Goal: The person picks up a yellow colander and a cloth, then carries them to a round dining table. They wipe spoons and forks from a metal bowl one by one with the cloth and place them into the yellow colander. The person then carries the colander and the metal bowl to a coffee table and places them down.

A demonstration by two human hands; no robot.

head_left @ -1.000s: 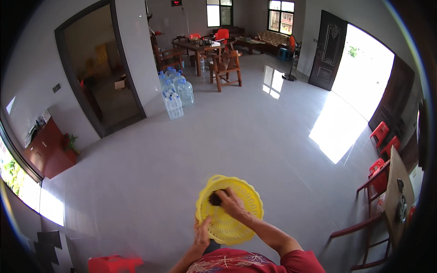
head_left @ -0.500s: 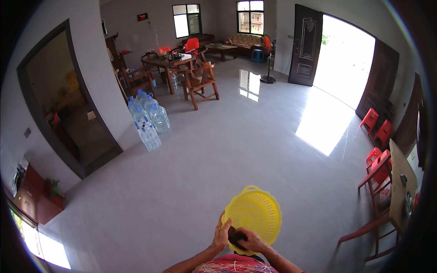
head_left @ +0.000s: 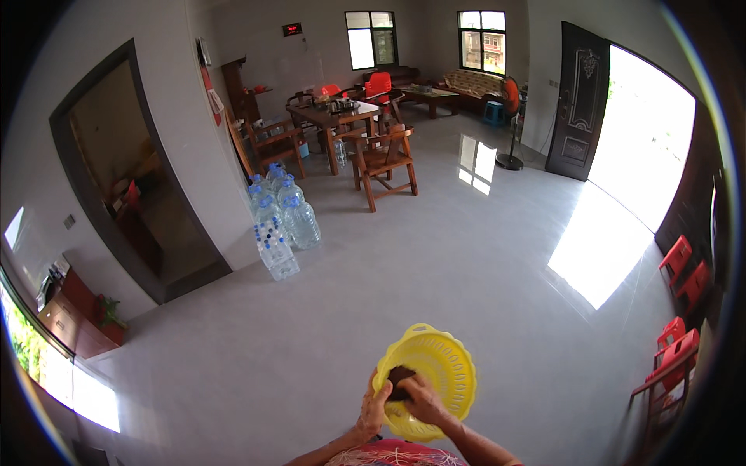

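— From where is the view taken?
— From head height; the wide fisheye is tilted down and forward; the left hand (head_left: 374, 407) and right hand (head_left: 424, 401) are seen near, low down; a window (head_left: 482, 40), far off.

You wear a red top (head_left: 381, 449) with pale branching lines (head_left: 396, 458); your forearms (head_left: 483, 444), left hand (head_left: 374, 409), right hand (head_left: 424, 401) bare
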